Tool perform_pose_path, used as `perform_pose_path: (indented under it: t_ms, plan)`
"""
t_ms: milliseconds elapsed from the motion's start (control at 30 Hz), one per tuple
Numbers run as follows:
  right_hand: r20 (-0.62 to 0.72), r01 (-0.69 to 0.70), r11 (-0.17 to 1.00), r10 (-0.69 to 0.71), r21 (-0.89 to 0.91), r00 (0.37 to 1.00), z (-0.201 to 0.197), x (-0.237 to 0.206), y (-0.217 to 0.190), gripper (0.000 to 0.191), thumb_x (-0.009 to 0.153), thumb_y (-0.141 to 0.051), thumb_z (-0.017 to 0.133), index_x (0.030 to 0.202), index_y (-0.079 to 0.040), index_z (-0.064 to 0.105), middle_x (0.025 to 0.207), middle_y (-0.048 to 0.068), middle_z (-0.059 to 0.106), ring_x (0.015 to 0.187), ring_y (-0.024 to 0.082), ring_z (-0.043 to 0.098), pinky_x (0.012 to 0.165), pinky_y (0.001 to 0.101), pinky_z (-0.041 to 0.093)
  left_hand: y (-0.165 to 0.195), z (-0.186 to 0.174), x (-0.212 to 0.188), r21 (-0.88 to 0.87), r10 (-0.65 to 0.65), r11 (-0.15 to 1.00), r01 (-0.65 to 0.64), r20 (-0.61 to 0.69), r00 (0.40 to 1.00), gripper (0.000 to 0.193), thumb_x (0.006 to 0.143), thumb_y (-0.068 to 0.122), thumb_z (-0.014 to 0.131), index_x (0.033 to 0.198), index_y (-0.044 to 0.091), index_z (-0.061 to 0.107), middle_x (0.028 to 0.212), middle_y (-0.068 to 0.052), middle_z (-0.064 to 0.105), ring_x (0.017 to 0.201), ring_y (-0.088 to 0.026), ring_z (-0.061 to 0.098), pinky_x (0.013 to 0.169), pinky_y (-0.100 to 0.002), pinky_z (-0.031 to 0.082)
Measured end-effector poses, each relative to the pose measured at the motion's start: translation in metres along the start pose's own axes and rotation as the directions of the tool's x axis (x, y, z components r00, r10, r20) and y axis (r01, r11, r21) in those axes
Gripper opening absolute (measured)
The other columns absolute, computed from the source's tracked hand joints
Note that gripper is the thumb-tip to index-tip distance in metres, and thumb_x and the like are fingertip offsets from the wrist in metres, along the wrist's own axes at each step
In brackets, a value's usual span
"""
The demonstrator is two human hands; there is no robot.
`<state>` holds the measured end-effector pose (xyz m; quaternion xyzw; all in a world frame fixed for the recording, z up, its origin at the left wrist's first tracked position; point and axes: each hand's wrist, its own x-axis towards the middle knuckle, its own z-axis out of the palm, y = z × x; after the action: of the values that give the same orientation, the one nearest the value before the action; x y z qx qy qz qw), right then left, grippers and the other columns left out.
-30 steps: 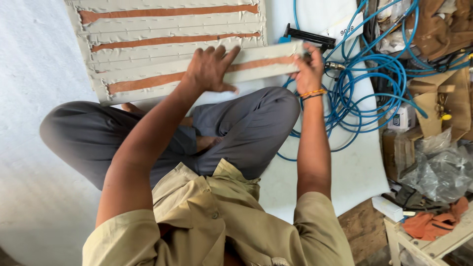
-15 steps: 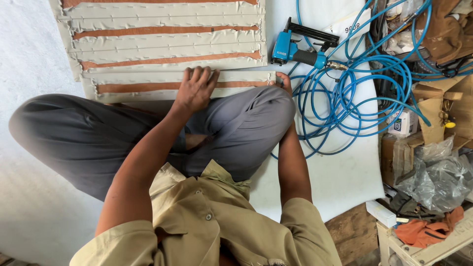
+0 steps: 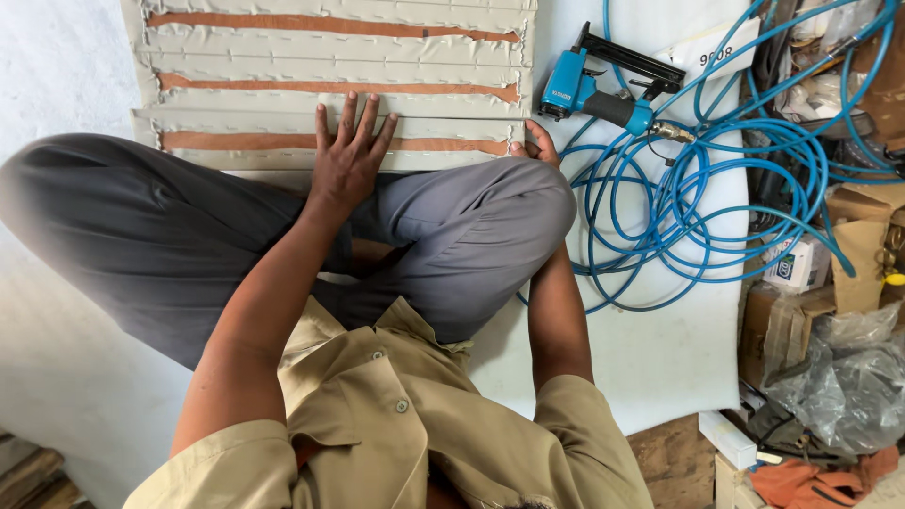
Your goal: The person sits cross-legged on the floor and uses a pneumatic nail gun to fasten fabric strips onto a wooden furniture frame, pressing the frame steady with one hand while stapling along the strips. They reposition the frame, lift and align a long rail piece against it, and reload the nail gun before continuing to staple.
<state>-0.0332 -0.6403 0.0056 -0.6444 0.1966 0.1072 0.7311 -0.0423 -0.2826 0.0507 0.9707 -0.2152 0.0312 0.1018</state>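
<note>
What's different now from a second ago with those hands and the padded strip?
The nearest padded strip, then lifted at its right end by both hands, now lies flat against the others. The left hand has gone from gripping to pressing flat on it; the right hand dropped to its end behind the knee. The blue nail gun and hose lie unmoved.

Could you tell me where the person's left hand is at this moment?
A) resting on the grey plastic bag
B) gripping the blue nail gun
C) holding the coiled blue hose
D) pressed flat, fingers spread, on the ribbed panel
D: the left hand lies flat with fingers spread on the nearest strip of the grey ribbed panel, while the blue nail gun lies untouched to the right.
</note>
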Motion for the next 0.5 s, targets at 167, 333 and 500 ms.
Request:
perform_pose_path:
  t_ms: [167, 333, 500]
  plan:
    - [-0.026, 0.081, 0.997, -0.081, 0.013, 0.996, -0.004, 0.000, 0.012, 0.055, 0.102, -0.014, 0.073, 0.152, -0.002, 0.052, 0.095, 0.005, 0.069, 0.079, 0.005, 0.058, 0.070, 0.0246, 0.050, 0.003, 0.001, -0.002, 0.013, 0.005, 1.000, -0.005, -0.002, 1.000, 0.056, 0.107, 0.008, 0.050, 0.163, 0.015, 0.049, 0.174, -0.014, 0.030, 0.161, -0.038, 0.025, 0.121, -0.074, 0.018]
    - [-0.078, 0.090, 0.996, -0.090, 0.000, 0.993, 0.002, 0.001, 0.009, 0.055, 0.100, -0.015, 0.071, 0.149, -0.005, 0.049, 0.099, 0.004, 0.072, 0.081, 0.005, 0.063, 0.070, 0.0244, 0.054, 0.001, -0.007, 0.006, 0.144, 0.067, 0.987, -0.075, 0.060, 0.996, 0.057, 0.104, 0.013, 0.051, 0.161, 0.017, 0.047, 0.174, -0.007, 0.028, 0.161, -0.029, 0.023, 0.124, -0.067, 0.016]
    - [-0.071, 0.105, 0.990, -0.112, -0.089, 0.991, 0.005, -0.007, 0.005, 0.057, 0.103, -0.018, 0.068, 0.153, -0.004, 0.047, 0.103, 0.003, 0.071, 0.080, 0.004, 0.060, 0.068, 0.0232, 0.051, 0.008, -0.015, 0.041, -0.235, 0.250, 0.954, -0.187, 0.278, 0.927, 0.085, 0.082, 0.036, 0.056, 0.159, 0.009, 0.030, 0.169, -0.007, 0.020, 0.157, -0.026, 0.014, 0.127, -0.058, 0.008]
